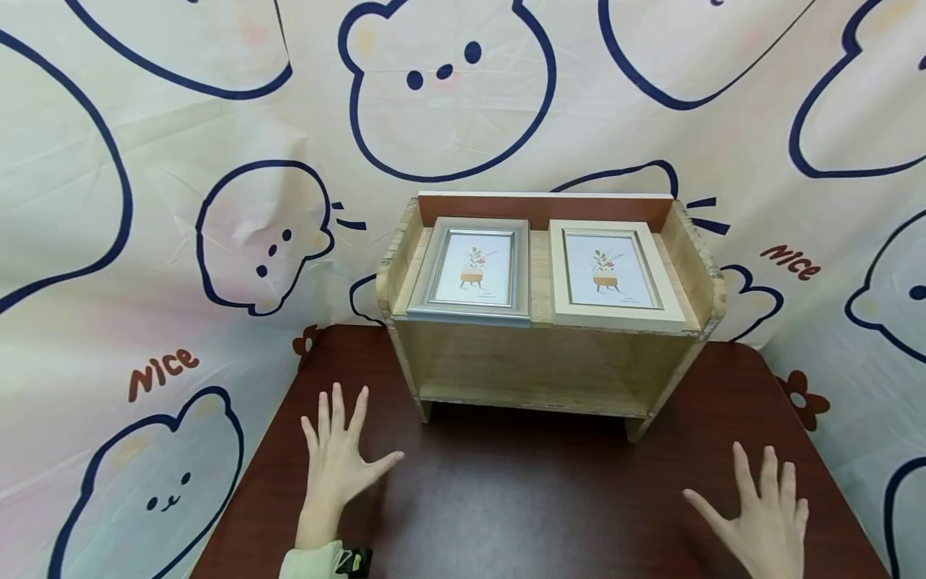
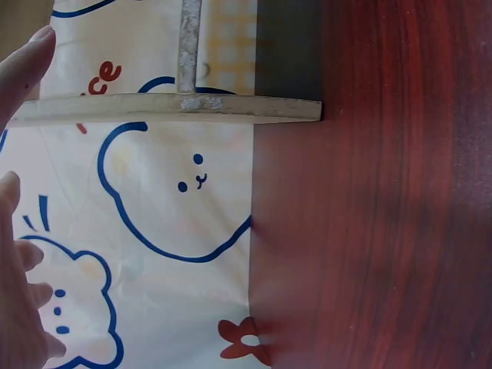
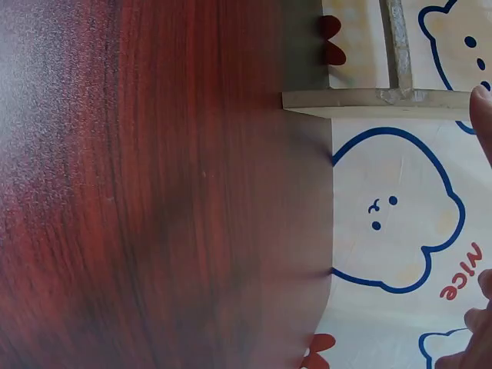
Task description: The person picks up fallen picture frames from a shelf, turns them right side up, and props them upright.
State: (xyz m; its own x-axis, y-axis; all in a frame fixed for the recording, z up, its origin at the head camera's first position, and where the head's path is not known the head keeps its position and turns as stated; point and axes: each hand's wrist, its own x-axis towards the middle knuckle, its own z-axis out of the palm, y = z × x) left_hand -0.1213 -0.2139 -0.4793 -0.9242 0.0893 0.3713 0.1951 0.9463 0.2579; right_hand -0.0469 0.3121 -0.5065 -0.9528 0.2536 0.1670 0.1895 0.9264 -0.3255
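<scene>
Two picture frames lie tilted back on the top shelf of a small wooden rack [image 1: 542,366]. The left one is a silver-grey picture frame [image 1: 522,273]; beside it, a cream picture frame [image 1: 560,277]. Both hold a print of a potted plant. My left hand [image 1: 336,466], fingers spread, hovers over the table left of the rack and holds nothing. On the right, my right hand [image 1: 767,515] is likewise spread and bare, farther from the rack. Each wrist view catches only fingers at its edge, with the rack's side panel [image 2: 231,108] beyond.
The dark red-brown table [image 1: 506,498] carries the rack at its far side. Behind and on both sides hangs a pale cloth [image 1: 448,137] printed with blue bear outlines. A light sleeve [image 1: 311,560] and a black wristband [image 1: 354,561] show at the left wrist.
</scene>
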